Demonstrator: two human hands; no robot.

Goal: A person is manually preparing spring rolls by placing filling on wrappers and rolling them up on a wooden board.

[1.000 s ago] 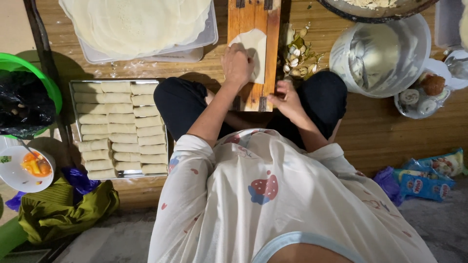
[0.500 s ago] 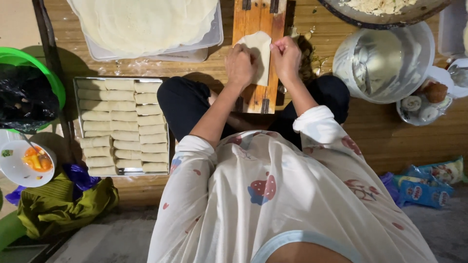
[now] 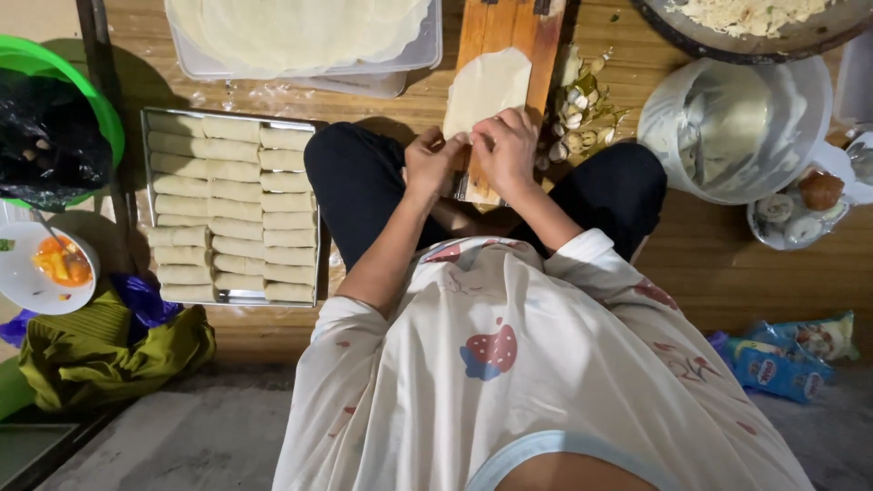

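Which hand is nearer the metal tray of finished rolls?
Left. The left hand grips the wrapper's near edge on the tray's side; the right hand sits beside it, farther from the tray.

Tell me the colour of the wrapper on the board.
Pale cream wrapper, on the brown wooden board; head view.

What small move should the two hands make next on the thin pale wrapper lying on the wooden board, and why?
Probably roll the near edge away: both the left hand and right hand pinch the thin pale wrapper at its near edge on the wooden board.
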